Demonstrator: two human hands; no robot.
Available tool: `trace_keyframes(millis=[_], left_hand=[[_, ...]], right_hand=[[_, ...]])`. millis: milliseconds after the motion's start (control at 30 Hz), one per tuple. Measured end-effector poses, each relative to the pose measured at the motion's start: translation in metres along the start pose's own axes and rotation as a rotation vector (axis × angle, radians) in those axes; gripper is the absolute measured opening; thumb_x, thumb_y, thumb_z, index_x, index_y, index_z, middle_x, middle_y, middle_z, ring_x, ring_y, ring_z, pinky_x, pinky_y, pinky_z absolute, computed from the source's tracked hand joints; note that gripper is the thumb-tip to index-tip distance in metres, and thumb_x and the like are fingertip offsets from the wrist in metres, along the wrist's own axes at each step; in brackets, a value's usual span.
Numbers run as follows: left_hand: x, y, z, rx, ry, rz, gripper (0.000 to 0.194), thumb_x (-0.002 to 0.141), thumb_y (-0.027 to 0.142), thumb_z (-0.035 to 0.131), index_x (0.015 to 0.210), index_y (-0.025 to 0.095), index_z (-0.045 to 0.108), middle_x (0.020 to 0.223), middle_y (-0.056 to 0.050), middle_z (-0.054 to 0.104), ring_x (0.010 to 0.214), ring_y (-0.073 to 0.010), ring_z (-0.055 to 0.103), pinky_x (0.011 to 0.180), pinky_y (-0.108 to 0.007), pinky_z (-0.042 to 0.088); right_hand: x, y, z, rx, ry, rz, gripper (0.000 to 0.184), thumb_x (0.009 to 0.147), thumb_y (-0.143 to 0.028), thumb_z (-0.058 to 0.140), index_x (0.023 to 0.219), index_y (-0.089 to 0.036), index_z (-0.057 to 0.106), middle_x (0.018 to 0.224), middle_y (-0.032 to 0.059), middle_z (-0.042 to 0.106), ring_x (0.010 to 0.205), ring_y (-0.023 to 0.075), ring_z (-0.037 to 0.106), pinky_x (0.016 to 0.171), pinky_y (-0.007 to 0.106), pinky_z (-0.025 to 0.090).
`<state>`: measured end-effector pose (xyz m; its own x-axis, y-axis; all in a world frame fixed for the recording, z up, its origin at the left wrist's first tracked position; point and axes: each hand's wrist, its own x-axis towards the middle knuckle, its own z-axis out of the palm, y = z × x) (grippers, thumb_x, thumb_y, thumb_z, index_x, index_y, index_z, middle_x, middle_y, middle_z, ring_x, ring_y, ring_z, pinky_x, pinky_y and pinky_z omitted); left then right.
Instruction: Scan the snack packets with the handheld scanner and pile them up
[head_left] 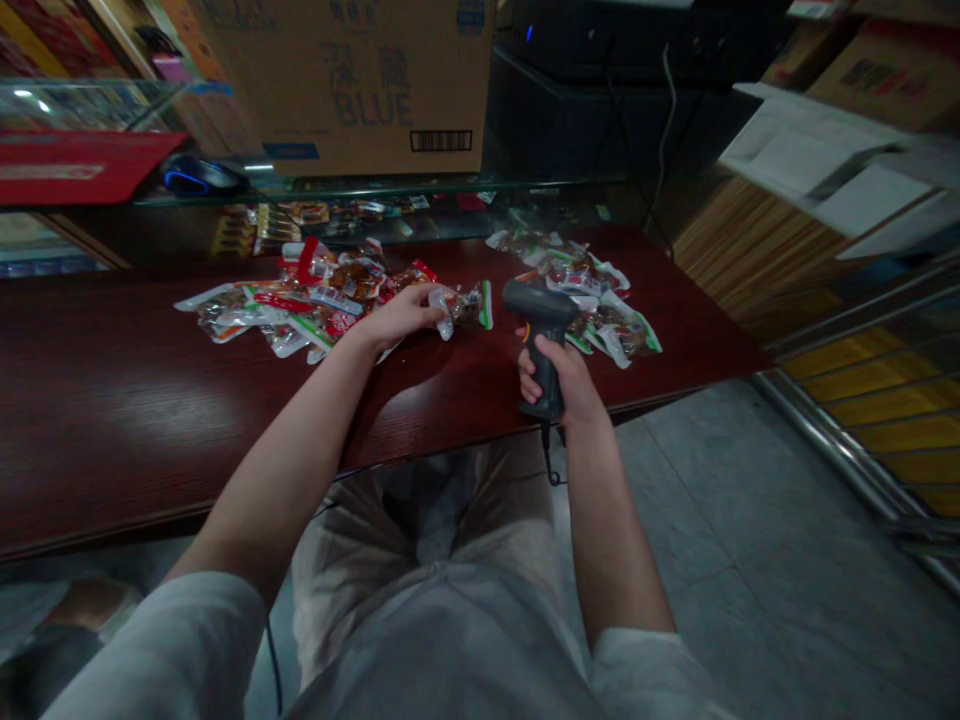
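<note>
Evidently, the left hand [409,312] pinches one end of a clear plastic packet with brown contents and a green-and-white strip [472,305] between thumb and fingers, over the dark red-brown wooden table [112,400], between its near and far edges. The right hand [566,378] wraps around the handle of a black pistol-shaped scanner [546,340] above the near edge, held roughly upright, presumably so its head faces the packet. One heap of red, white and green-printed packets [322,300] lies towards the far edge; a second heap [600,290] sits near the right edge, probably to avoid mixing. The pinched packet looks glossy and crinkled, its print too blurred to read.
</note>
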<state>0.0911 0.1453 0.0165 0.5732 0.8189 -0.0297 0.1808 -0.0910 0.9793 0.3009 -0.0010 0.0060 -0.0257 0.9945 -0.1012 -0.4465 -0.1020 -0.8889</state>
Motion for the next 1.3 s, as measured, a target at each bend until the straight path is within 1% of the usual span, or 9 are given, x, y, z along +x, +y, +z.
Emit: trace_keyframes(millis=[167, 333, 600, 800, 867, 967, 1100, 1233, 1300], left_hand=[[0.004, -0.004, -0.004, -0.047, 0.065, -0.002, 0.020, 0.067, 0.018, 0.064, 0.087, 0.013, 0.066, 0.083, -0.003, 0.068, 0.078, -0.0158, 0.063, 0.082, -0.032, 0.050], [0.002, 0.004, -0.002, -0.014, 0.091, 0.015, 0.025, 0.070, 0.017, 0.063, 0.094, 0.013, 0.067, 0.086, -0.004, 0.070, 0.083, -0.0178, 0.064, 0.085, -0.033, 0.051], [-0.002, 0.007, 0.001, 0.065, 0.066, 0.088, 0.019, 0.070, 0.013, 0.057, 0.087, 0.012, 0.065, 0.087, -0.006, 0.068, 0.079, -0.0163, 0.061, 0.082, -0.033, 0.051], [-0.001, 0.007, -0.005, 0.220, 0.088, 0.131, 0.033, 0.073, 0.016, 0.054, 0.103, 0.012, 0.066, 0.092, -0.008, 0.068, 0.088, -0.0207, 0.063, 0.086, -0.037, 0.051], [0.000, 0.009, -0.009, 0.333, 0.158, 0.156, 0.039, 0.074, 0.016, 0.053, 0.111, 0.011, 0.064, 0.101, -0.009, 0.069, 0.098, -0.0232, 0.063, 0.092, -0.039, 0.049], [-0.004, 0.016, -0.019, 0.550, 0.365, 0.164, 0.049, 0.079, 0.019, 0.053, 0.128, 0.015, 0.055, 0.119, -0.010, 0.065, 0.117, -0.0274, 0.056, 0.103, -0.042, 0.042], [-0.022, 0.031, -0.030, 0.760, 0.659, 0.065, 0.059, 0.086, 0.022, 0.051, 0.143, 0.024, 0.040, 0.147, -0.010, 0.042, 0.128, -0.0333, 0.047, 0.107, -0.048, 0.036], [-0.035, 0.035, -0.037, 0.950, 0.804, -0.046, 0.047, 0.086, 0.023, 0.052, 0.132, 0.016, 0.053, 0.152, -0.010, 0.034, 0.133, -0.0395, 0.035, 0.110, -0.060, 0.027], [-0.034, 0.032, -0.037, 1.056, 0.773, 0.013, 0.038, 0.089, 0.023, 0.048, 0.124, 0.019, 0.060, 0.151, -0.004, 0.039, 0.141, -0.0357, 0.024, 0.116, -0.060, 0.015]], right_hand=[[0.009, 0.007, 0.018, 0.012, 0.062, 0.036, 0.042, 0.077, -0.045, 0.071, 0.104, -0.019, 0.054, 0.057, -0.0097, 0.050, 0.035, 0.0054, 0.042, 0.035, 0.020, 0.033], [0.009, 0.007, 0.018, 0.002, 0.080, 0.051, 0.042, 0.073, -0.042, 0.073, 0.101, -0.018, 0.054, 0.054, -0.0105, 0.048, 0.034, 0.0050, 0.040, 0.034, 0.020, 0.032], [0.009, 0.004, 0.022, -0.037, 0.080, 0.078, 0.034, 0.071, -0.037, 0.073, 0.091, -0.019, 0.052, 0.052, -0.0110, 0.048, 0.034, 0.0047, 0.038, 0.034, 0.019, 0.032], [0.006, 0.006, 0.020, -0.011, 0.070, 0.052, 0.038, 0.070, -0.040, 0.073, 0.095, -0.019, 0.053, 0.051, -0.0112, 0.048, 0.033, 0.0047, 0.037, 0.033, 0.018, 0.030], [0.005, 0.007, 0.018, 0.007, 0.066, 0.033, 0.042, 0.070, -0.042, 0.073, 0.099, -0.020, 0.053, 0.051, -0.0113, 0.048, 0.033, 0.0049, 0.037, 0.033, 0.018, 0.029], [0.003, 0.007, 0.016, 0.025, 0.054, 0.028, 0.045, 0.069, -0.045, 0.074, 0.101, -0.021, 0.053, 0.051, -0.0112, 0.048, 0.033, 0.0051, 0.037, 0.034, 0.019, 0.029], [0.004, 0.008, 0.013, 0.050, 0.040, 0.035, 0.042, 0.072, -0.046, 0.072, 0.100, -0.022, 0.053, 0.052, -0.0110, 0.047, 0.034, 0.0049, 0.035, 0.034, 0.019, 0.027], [0.005, 0.008, 0.011, 0.081, 0.030, 0.034, 0.041, 0.074, -0.046, 0.070, 0.101, -0.020, 0.053, 0.052, -0.0107, 0.047, 0.034, 0.0047, 0.035, 0.035, 0.019, 0.025], [0.005, 0.007, 0.010, 0.093, 0.031, 0.032, 0.040, 0.074, -0.045, 0.070, 0.100, -0.020, 0.053, 0.052, -0.0107, 0.047, 0.034, 0.0045, 0.035, 0.035, 0.019, 0.024]])
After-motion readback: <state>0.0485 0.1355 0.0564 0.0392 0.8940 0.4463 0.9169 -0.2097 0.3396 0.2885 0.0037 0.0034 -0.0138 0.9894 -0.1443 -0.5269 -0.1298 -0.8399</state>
